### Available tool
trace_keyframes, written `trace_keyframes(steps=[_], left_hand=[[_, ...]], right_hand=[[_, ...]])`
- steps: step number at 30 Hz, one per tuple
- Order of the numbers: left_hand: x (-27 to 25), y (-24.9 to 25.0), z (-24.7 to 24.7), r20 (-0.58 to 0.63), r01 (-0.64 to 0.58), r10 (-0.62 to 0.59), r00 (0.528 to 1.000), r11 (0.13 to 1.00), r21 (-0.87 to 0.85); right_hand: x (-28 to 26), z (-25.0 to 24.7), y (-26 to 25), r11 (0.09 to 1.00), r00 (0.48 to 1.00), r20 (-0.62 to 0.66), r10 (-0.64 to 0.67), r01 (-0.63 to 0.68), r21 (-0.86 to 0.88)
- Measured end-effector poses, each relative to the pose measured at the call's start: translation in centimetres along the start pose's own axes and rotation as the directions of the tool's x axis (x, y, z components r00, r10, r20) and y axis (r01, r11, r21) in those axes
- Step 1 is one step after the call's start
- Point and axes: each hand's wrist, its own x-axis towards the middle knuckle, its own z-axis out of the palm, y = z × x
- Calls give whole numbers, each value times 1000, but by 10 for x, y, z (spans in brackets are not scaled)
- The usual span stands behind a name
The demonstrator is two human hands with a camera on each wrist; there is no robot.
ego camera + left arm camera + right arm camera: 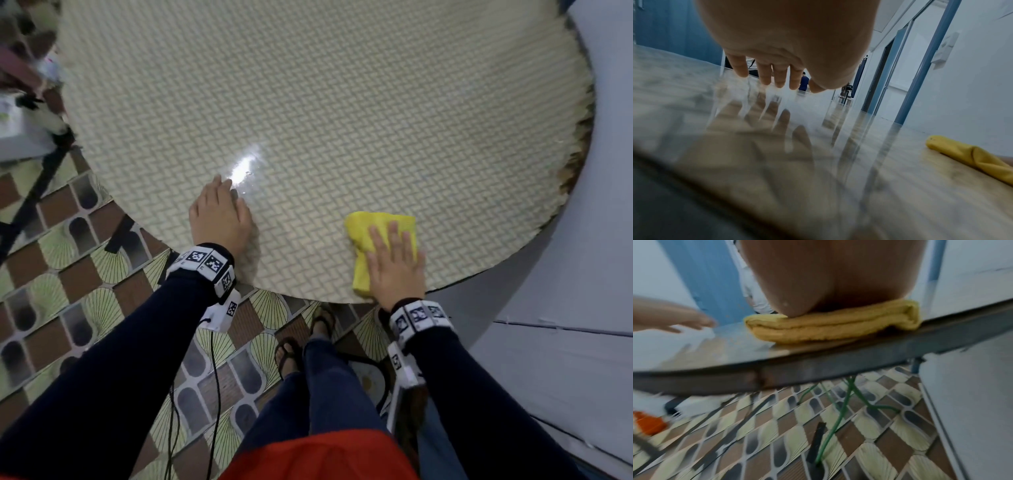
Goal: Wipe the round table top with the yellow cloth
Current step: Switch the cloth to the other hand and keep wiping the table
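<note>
The round table top (pixel 325 102) has a woven beige pattern under a glossy surface. A folded yellow cloth (pixel 363 236) lies near the table's near edge. My right hand (pixel 394 260) presses flat on the cloth with straight fingers. In the right wrist view my palm sits on the folded cloth (pixel 830 326) at the table's rim (pixel 818 366). My left hand (pixel 219 212) rests flat on the bare table to the left, fingers straight. In the left wrist view the fingers (pixel 777 76) touch the glossy top, and the cloth (pixel 970 157) shows at the right.
A bright light reflection (pixel 245 164) glints just beyond my left fingertips. Patterned floor tiles (pixel 68 274) lie below the table. A grey-white wall or panel (pixel 582 308) stands close on the right. Clutter (pixel 24 85) sits at the far left. Green table legs (pixel 840 410) show under the rim.
</note>
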Motion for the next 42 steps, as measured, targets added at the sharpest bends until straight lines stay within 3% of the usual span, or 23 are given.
trace_keyframes(steps=[5,11,16,24,30,35,38,40,42], left_hand=[[23,-9,-7,4,36,-37,999,999,25],[52,-26,-20,-5,103,-103,995,994,26],[83,-50,-32,-7,116,-116,993,993,10],[137,-108,-47,4,36,-36,999,999,1],[174,-155,-63,73,-120,117,990,992,33],[192,-177,-69,106,-204,201,974,979,15],[201,-185,-68,137,-233,231,963,972,5],[210,-189,-68,148,-249,245,958,969,3],[221,-193,-67,142,-261,259,955,965,0]], right_hand=[[51,-26,13,964,967,46,250,-253,78],[110,-49,-15,936,942,135,309,-326,134],[151,-54,-67,956,964,99,246,-259,141],[170,-29,-211,995,999,-34,33,-29,100],[138,5,-324,994,996,-24,-91,92,50],[80,28,-330,972,972,-21,-235,235,8],[65,28,-300,992,993,-22,-120,121,29],[70,21,-284,996,998,-32,55,-53,71],[87,11,-273,964,970,-32,240,-234,127]])
